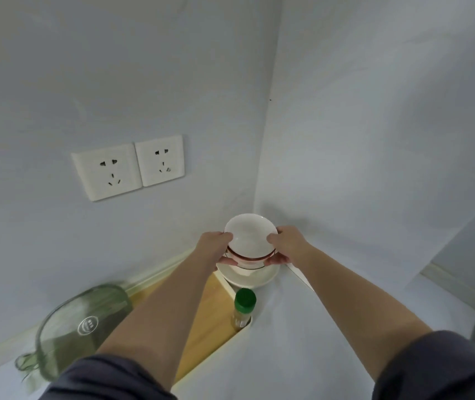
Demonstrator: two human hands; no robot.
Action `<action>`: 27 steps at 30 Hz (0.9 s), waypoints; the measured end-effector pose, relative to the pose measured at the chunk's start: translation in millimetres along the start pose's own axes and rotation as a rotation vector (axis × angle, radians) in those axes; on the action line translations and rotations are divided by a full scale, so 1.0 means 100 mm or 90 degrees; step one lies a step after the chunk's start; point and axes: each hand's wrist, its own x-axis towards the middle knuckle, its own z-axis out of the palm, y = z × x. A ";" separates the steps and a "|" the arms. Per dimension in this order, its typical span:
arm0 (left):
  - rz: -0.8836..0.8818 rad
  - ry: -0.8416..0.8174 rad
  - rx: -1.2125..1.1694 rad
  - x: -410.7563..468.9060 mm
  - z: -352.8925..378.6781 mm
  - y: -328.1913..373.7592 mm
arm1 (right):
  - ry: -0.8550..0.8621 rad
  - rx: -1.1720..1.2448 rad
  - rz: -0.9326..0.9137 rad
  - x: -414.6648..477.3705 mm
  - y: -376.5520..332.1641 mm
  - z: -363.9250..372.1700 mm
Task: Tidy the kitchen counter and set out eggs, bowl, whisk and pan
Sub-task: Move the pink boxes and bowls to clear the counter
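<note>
1. Sleeves – dark left sleeve (100, 379) and right sleeve (438, 368) at the near edge, both forearms bare and stretched toward the corner

2. Green container (83, 327) – translucent, rounded, with a round emblem on its face; it lies at the near left of the bench (213, 316) against the wall. Blurred; what it holds cannot be told

3. Bench – a strip of pale wood shows between the arms; a white sheet (302, 327) covers the rest to the right

4. Bottle (244, 306) – upright, green cap on, clear body with a pale yellowish look inside. It stands at the edge where wood meets sheet, just in front of the dish

5. Dish (247, 280) – white, shallow, set in the far corner of the bench

6. Bowl (250, 236) – white with a reddish band along its near rim, tilted so its white inside faces the camera, directly above the dish; whether the two touch cannot be told. The left hand (216, 246) grips its left rim and the right hand (288, 243) its right rim, thumbs on top and fingers curled beneath

7. Sockets (128, 167) – two white plates side by side on the left wall, above and behind all the rest
</note>
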 end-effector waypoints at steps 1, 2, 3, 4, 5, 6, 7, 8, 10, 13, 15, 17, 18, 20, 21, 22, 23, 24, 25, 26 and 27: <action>-0.007 0.008 0.014 0.09 0.02 0.02 | 0.000 -0.004 0.003 0.09 0.01 0.00; -0.011 0.012 0.026 0.19 0.03 0.02 | 0.005 -0.014 0.002 0.17 0.03 0.01; -0.012 0.016 0.038 0.27 0.04 0.03 | 0.012 -0.030 -0.004 0.23 0.03 0.02; -0.010 0.021 0.050 0.36 0.05 0.03 | 0.017 -0.041 -0.013 0.28 0.04 0.01; -0.009 0.028 0.064 0.44 0.06 0.03 | 0.021 -0.048 -0.020 0.35 0.04 0.02; -0.009 0.034 0.080 0.53 0.07 0.03 | 0.025 -0.055 -0.026 0.39 0.04 0.01; -0.012 0.041 0.100 0.59 0.08 0.03 | 0.030 -0.067 -0.029 0.43 0.04 0.01; -0.018 0.047 0.126 0.66 0.10 0.02 | 0.034 -0.079 -0.031 0.48 0.05 0.00; -0.031 0.059 0.176 0.77 0.12 0.00 | 0.037 -0.103 -0.034 0.54 0.08 0.00; -0.033 0.086 0.251 0.89 0.15 -0.05 | 0.042 -0.146 -0.031 0.63 0.15 0.01; -0.025 0.110 0.274 0.91 0.17 -0.09 | 0.045 -0.174 -0.028 0.68 0.21 0.04; -0.016 0.125 0.277 0.92 0.19 -0.12 | 0.046 -0.188 -0.026 0.72 0.24 0.06; -0.014 0.130 0.282 0.93 0.20 -0.13 | 0.047 -0.194 -0.026 0.73 0.25 0.07; -0.015 0.139 0.295 0.98 0.20 -0.14 | 0.051 -0.201 -0.024 0.76 0.27 0.08; -0.015 0.145 0.303 0.99 0.20 -0.15 | 0.053 -0.208 -0.024 0.77 0.27 0.08; -0.011 0.152 0.312 1.01 0.20 -0.17 | 0.058 -0.215 -0.026 0.78 0.28 0.09; -0.006 0.157 0.316 1.03 0.21 -0.19 | 0.063 -0.221 -0.030 0.79 0.30 0.09; 0.000 0.163 0.318 1.05 0.22 -0.21 | 0.067 -0.225 -0.035 0.80 0.31 0.09; 0.006 0.168 0.320 1.06 0.23 -0.23 | 0.071 -0.227 -0.040 0.81 0.33 0.09; 0.010 0.174 0.327 1.07 0.24 -0.26 | 0.074 -0.227 -0.044 0.81 0.35 0.09; 0.015 0.181 0.334 1.08 0.25 -0.27 | 0.077 -0.229 -0.049 0.83 0.37 0.10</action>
